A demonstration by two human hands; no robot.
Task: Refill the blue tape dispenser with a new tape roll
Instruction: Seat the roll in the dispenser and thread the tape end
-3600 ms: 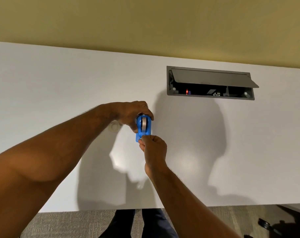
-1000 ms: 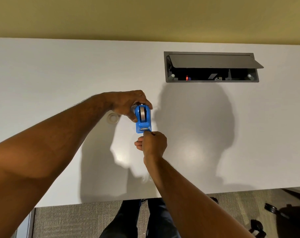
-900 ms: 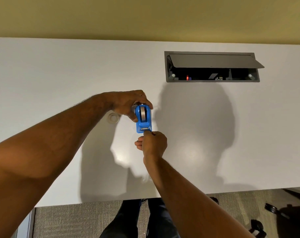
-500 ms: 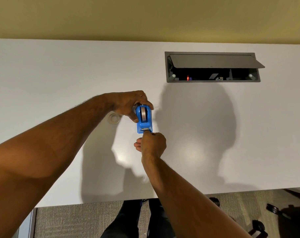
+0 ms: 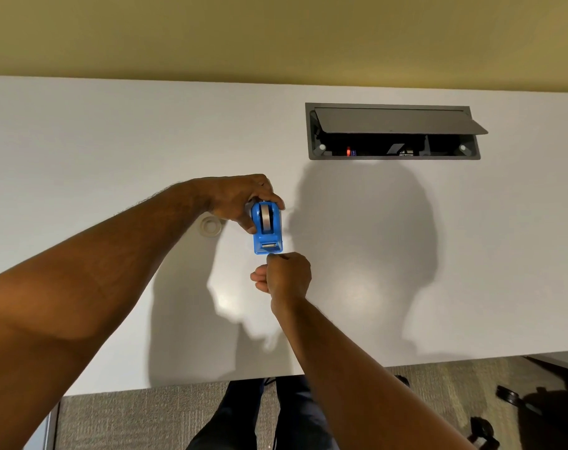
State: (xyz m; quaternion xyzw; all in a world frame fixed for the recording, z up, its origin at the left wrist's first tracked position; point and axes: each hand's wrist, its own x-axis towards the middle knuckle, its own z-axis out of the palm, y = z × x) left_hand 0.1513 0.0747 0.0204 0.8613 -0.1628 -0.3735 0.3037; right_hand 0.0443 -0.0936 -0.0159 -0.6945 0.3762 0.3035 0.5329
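The blue tape dispenser [image 5: 267,232] stands on the white table [image 5: 81,151] with a grey tape roll [image 5: 265,219] seated in it. My left hand [image 5: 240,199] grips the dispenser's far end from above and from the left side. My right hand [image 5: 284,276] is curled just in front of the cutter end, thumb and forefinger pinched together at the dispenser's front edge, seemingly on the clear tape end, which is too thin to make out. A small whitish ring [image 5: 210,226], like a bare tape core, lies on the table behind my left wrist.
A grey cable box [image 5: 393,131] with its lid raised is set into the table at the back right. The table's near edge runs below my arms, with carpet, my legs and dark chair castors [image 5: 505,395] beyond it.
Over 3.6 s my right hand has drawn back a little from the cutter toward me, pinch kept. In the last second both hands and the dispenser stay nearly still.
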